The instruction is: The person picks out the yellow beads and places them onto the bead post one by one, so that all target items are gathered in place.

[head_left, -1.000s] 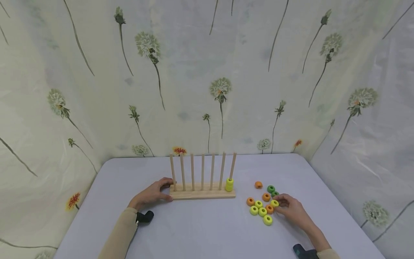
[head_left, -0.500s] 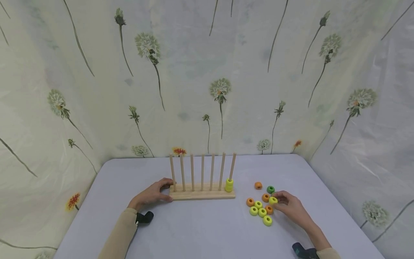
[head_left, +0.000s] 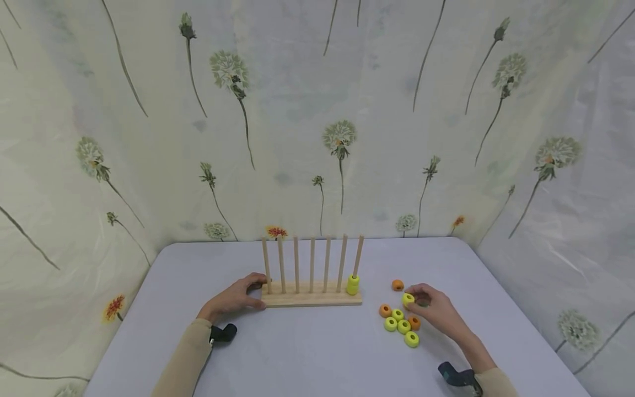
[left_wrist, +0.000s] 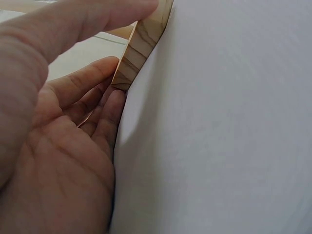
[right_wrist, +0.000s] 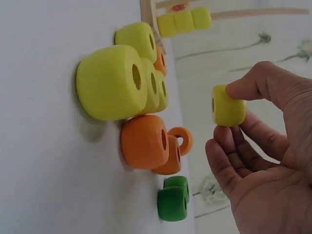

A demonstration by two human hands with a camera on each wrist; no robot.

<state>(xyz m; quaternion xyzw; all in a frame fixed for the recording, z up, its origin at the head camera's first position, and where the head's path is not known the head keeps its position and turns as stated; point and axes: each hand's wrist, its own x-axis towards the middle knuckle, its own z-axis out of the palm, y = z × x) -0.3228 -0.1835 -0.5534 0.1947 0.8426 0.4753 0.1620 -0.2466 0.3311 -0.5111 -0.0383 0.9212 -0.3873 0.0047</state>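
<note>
Head view: a creased, dandelion-printed sheet (head_left: 283, 99) backs a pale, smooth table (head_left: 297, 353) on which a wooden peg rack (head_left: 312, 301) stands, seven slim round pegs upright on its plain, visibly grained base. Thumb and fingers of the left hand (head_left: 233, 295) clasp its left end, probably to steady it. Well apart on the right, the right hand (head_left: 439, 314) pinches a yellow bead (right_wrist: 230, 106) clear of the table, apparently by its sides so the hole is unblocked. Three stacked yellow beads (head_left: 353, 285) sit on the rightmost peg; loose yellow beads (right_wrist: 109, 83), orange beads (right_wrist: 144, 141) and green beads (right_wrist: 171, 204), rounded and bored through, lie clustered, perhaps for easy reach.
</note>
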